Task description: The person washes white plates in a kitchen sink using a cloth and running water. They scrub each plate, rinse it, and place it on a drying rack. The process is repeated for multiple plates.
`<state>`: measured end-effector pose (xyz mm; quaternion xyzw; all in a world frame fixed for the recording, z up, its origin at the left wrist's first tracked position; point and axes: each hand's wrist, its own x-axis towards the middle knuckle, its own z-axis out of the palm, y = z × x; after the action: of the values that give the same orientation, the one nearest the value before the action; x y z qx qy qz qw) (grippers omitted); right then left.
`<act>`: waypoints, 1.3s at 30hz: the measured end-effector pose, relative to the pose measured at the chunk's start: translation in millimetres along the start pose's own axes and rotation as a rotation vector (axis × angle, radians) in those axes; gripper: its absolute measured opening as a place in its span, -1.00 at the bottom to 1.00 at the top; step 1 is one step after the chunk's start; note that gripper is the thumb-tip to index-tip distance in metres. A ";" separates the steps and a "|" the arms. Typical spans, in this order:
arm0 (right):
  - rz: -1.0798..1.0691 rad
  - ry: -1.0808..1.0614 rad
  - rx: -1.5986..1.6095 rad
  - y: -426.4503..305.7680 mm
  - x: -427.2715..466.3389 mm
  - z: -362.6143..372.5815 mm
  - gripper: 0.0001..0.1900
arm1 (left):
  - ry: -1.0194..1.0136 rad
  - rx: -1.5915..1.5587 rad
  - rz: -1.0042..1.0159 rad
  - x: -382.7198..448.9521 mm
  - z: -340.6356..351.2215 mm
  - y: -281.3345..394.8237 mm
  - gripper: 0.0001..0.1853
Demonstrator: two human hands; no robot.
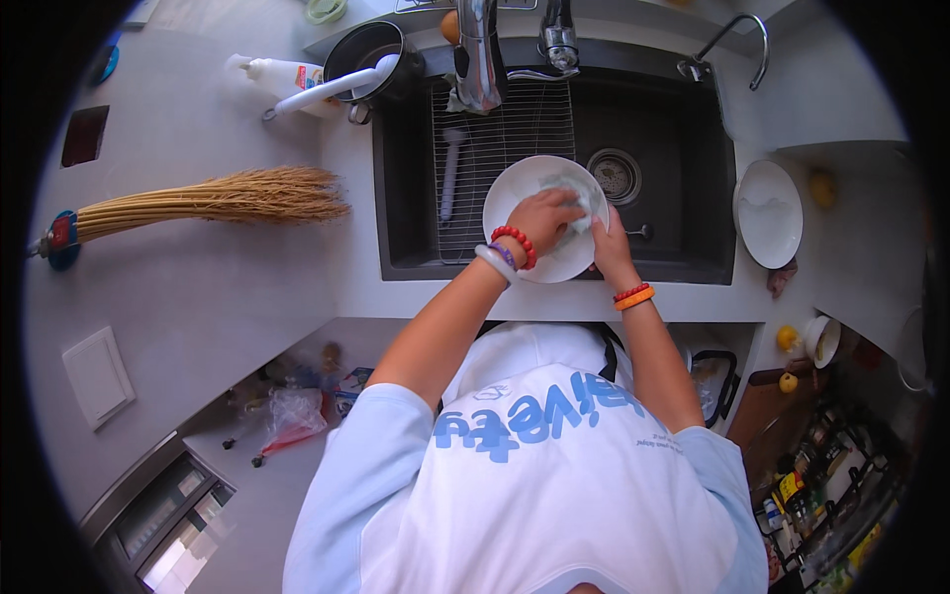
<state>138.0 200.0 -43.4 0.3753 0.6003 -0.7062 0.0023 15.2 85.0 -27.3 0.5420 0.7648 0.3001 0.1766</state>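
A white plate (508, 194) is held tilted over the dark sink (657, 249), near its front edge. My right hand (614, 251) grips the plate's right rim, thumb on the upper face and the other fingers mostly hidden. Inside the plate, my left hand (543, 221) presses a pale, thin cloth (588, 194) against the surface with its fingers bent over it. Below the plate, a wire rack (512, 119) covers the left part of the sink, and a white-handled utensil (450, 174) lies there.
A chrome faucet (479, 63) reaches over the sink's back. Stacked white plates (772, 215) stand on the right counter. At the left are a black pot (364, 48) with a white-handled brush (319, 93), a white bottle (278, 74) and a straw broom (215, 197).
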 end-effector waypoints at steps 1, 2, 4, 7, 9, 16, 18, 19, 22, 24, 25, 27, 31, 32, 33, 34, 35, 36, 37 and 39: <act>-0.009 0.014 -0.002 -0.5 -1.1 0.7 -0.52 | 0.047 0.034 -0.122 7.9 -2.3 -1.5 -0.66; -0.017 0.028 -0.003 -0.8 -2.7 1.6 -0.50 | 0.070 0.104 -0.252 10.5 -1.6 -8.1 -0.66; 0.007 0.033 -0.004 -12.0 -5.7 2.1 -0.43 | 0.156 0.142 -0.394 10.7 5.1 -12.7 -0.64; -0.001 0.026 -0.059 -23.7 -12.1 4.0 -0.42 | 0.240 -0.290 -0.216 13.8 14.4 0.1 -0.60; 0.035 0.058 -0.083 -26.1 -12.8 5.4 -0.44 | 0.131 -0.523 -0.252 9.1 20.6 18.6 -0.62; -0.139 0.090 -0.289 -13.2 -8.6 1.3 -0.43 | 0.337 -0.416 -0.300 1.8 27.2 26.7 -0.54; -0.220 0.098 -0.305 -3.2 -4.0 2.2 -0.44 | 0.374 -0.126 -0.380 3.0 29.7 8.3 -0.50; -0.210 0.107 -0.306 -4.4 -3.8 1.3 -0.45 | 0.431 -0.002 -0.380 1.0 27.5 0.9 -0.53; -0.258 0.184 -0.369 -7.1 -0.9 0.7 -0.47 | 0.385 0.269 -0.368 -17.5 13.0 -11.2 -0.63; -0.287 0.230 -0.392 -9.3 -1.1 3.5 -0.49 | 0.217 0.147 -0.481 -31.9 6.7 -8.6 -0.63; -0.285 0.246 -0.386 -10.3 -1.8 5.1 -0.49 | 0.133 0.085 -0.535 -37.6 5.2 -5.3 -0.63; -0.295 0.246 -0.369 -12.6 -2.8 5.3 -0.50 | 0.183 -0.012 -0.336 -40.1 7.6 -0.6 -0.60; -0.311 0.193 -0.424 -29.8 -8.6 5.4 -0.51 | 0.216 0.003 -0.127 -8.2 9.9 -0.5 -0.50; -0.304 0.182 -0.462 -37.0 -10.7 5.5 -0.51 | 0.202 0.052 -0.131 1.3 5.0 -5.0 -0.50; -0.305 0.192 -0.486 -41.0 -12.6 3.7 -0.51 | 0.184 0.102 -0.141 4.6 1.8 -8.4 -0.49; -0.311 0.208 -0.506 -47.4 -10.4 0.6 -0.51 | 0.167 0.240 -0.142 5.7 -3.8 -15.8 -0.51; -0.316 0.222 -0.526 -51.0 -7.5 -2.3 -0.51 | 0.151 0.378 -0.142 1.9 -11.3 -24.2 -0.53; -0.370 0.223 -0.512 -52.2 -4.0 -4.2 -0.52 | 0.104 0.539 -0.105 -5.3 -17.9 -32.6 -0.58; -0.360 0.220 -0.511 -57.0 -4.2 -4.5 -0.53 | 0.060 0.591 -0.085 -12.1 -21.7 -38.6 -0.59; -0.342 0.210 -0.508 -67.1 -4.8 -0.2 -0.53 | 0.046 0.668 -0.068 -27.0 -23.2 -40.5 -0.70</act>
<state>111.1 216.8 16.0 0.3274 0.8087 -0.4812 -0.0848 -18.4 44.1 -37.5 0.5372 0.8423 0.0390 -0.0183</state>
